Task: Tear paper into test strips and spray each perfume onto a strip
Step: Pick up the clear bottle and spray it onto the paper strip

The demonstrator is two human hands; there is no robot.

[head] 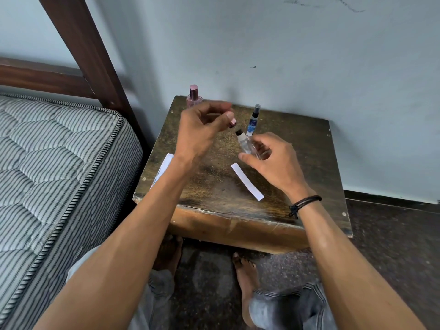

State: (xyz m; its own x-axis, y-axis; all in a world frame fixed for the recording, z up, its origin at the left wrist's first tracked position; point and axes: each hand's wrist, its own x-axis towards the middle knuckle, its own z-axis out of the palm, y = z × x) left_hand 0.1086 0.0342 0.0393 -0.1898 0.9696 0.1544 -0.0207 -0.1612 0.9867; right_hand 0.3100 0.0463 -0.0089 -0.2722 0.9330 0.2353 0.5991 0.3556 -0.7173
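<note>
My right hand (269,158) grips a small clear perfume bottle (247,144) tilted to the left, its black nozzle bare. Just left of the nozzle, my left hand (202,129) pinches a small pink cap (232,122) between thumb and fingers. A white paper strip (247,181) lies on the wooden table (214,186) below the bottle. A second piece of paper (164,166) with print on it lies at the table's left edge, partly under my left forearm. A pink perfume bottle (194,95) and a slim blue spray bottle (253,120) stand at the back.
A striped mattress (59,163) on a dark wooden bed frame (78,44) sits close to the table's left side. A pale wall (309,67) rises right behind the table. My knees and bare feet (245,277) are below the front edge.
</note>
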